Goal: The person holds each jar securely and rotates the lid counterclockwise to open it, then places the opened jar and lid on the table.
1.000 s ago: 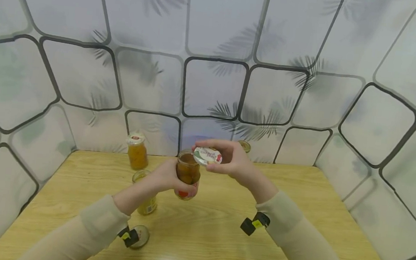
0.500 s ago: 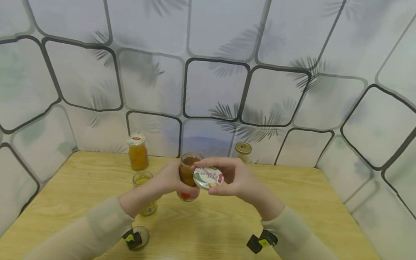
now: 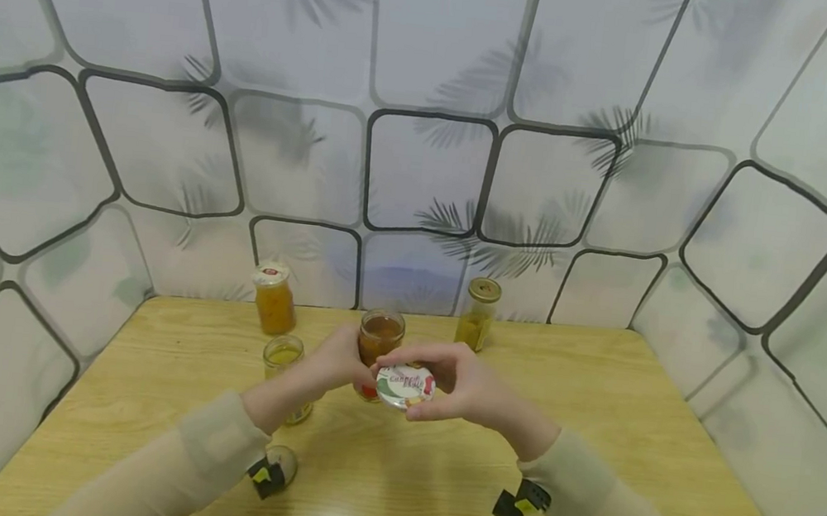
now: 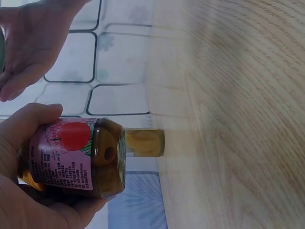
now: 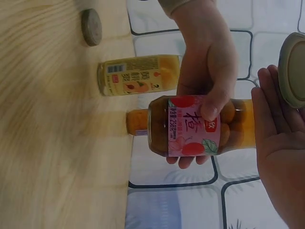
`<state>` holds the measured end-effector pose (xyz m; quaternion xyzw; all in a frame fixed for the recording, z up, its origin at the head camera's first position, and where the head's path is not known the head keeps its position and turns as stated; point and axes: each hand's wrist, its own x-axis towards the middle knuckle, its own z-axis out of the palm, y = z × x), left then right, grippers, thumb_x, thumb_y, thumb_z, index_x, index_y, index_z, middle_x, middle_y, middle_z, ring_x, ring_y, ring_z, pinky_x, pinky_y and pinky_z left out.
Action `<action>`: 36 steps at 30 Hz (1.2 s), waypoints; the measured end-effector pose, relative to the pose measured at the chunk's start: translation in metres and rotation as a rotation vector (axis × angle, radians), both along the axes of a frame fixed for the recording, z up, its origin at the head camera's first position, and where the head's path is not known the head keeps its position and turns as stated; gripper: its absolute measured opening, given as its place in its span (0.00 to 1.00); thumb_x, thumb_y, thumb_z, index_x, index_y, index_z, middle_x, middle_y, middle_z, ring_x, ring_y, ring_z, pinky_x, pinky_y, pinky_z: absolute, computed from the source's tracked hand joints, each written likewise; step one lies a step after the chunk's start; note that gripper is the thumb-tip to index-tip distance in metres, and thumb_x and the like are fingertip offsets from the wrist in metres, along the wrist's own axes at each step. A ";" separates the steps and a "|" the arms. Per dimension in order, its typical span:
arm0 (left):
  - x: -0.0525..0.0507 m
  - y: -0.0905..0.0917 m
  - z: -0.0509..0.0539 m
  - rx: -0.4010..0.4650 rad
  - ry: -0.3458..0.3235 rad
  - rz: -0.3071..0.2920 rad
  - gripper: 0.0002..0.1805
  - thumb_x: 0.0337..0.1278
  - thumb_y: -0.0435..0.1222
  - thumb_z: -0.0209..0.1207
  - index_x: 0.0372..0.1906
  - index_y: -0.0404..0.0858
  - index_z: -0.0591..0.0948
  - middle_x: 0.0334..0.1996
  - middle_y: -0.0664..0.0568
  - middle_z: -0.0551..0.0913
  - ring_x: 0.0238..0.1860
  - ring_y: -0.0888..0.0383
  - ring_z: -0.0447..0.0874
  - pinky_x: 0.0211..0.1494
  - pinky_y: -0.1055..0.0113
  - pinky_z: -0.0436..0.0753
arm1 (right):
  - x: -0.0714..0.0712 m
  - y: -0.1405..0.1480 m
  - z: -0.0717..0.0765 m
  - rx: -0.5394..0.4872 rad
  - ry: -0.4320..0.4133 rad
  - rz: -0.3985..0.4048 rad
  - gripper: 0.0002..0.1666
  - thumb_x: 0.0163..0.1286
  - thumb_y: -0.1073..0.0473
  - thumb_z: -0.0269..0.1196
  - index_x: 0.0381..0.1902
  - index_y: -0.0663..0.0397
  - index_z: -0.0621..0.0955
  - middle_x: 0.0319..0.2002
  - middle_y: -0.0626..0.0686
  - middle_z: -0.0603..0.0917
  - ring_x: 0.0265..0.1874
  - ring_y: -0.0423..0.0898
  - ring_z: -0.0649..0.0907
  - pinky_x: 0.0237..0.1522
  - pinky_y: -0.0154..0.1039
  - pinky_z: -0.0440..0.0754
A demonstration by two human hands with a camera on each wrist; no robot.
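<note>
My left hand [image 3: 332, 364] grips an uncapped glass jar [image 3: 381, 331] around its middle and holds it above the table. Its pink label [image 5: 190, 129] bears a red fruit picture, and round brown fruits sit in dark liquid inside. My right hand [image 3: 473, 397] pinches a round lid [image 3: 405, 386] by its edge, in front of the jar and apart from its mouth. The lid's white printed top faces the head camera; its pale underside shows in the right wrist view. Left of the held jar stands another uncapped jar [image 5: 138, 76] with yellow contents, partly behind my left hand.
At the back left stands an orange-filled jar [image 3: 275, 309] with a white lid. A gold-lidded jar [image 3: 481, 306] is at the back right. One loose lid [image 5: 91, 27] lies on the wooden table [image 3: 593, 408], partly under my left wrist camera. Patterned panels enclose the table.
My right hand has brought the lid down and toward me, away from the jar's mouth. The held jar has lowered slightly, and the gold-lidded jar behind has come into view.
</note>
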<state>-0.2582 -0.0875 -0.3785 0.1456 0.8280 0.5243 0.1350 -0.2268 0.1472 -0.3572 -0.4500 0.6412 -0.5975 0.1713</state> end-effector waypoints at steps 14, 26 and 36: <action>0.003 0.002 -0.018 -0.077 -0.008 0.078 0.25 0.39 0.26 0.77 0.48 0.29 0.85 0.41 0.42 0.91 0.38 0.55 0.84 0.37 0.69 0.82 | 0.008 -0.013 -0.028 0.062 -0.109 0.054 0.32 0.69 0.61 0.75 0.66 0.70 0.79 0.64 0.76 0.80 0.51 0.38 0.87 0.53 0.34 0.87; 0.005 0.002 -0.031 -0.069 -0.026 0.099 0.27 0.38 0.30 0.81 0.48 0.32 0.83 0.40 0.45 0.90 0.39 0.56 0.85 0.40 0.66 0.85 | 0.012 -0.018 -0.054 0.099 -0.108 0.085 0.31 0.69 0.60 0.75 0.65 0.71 0.80 0.63 0.77 0.80 0.50 0.35 0.85 0.54 0.32 0.85; 0.007 0.002 -0.042 -0.046 -0.042 0.105 0.28 0.41 0.30 0.81 0.51 0.32 0.84 0.44 0.46 0.90 0.44 0.56 0.86 0.53 0.60 0.86 | 0.013 -0.020 -0.072 0.222 -0.122 0.059 0.30 0.66 0.67 0.75 0.66 0.63 0.81 0.68 0.68 0.80 0.56 0.34 0.82 0.61 0.33 0.83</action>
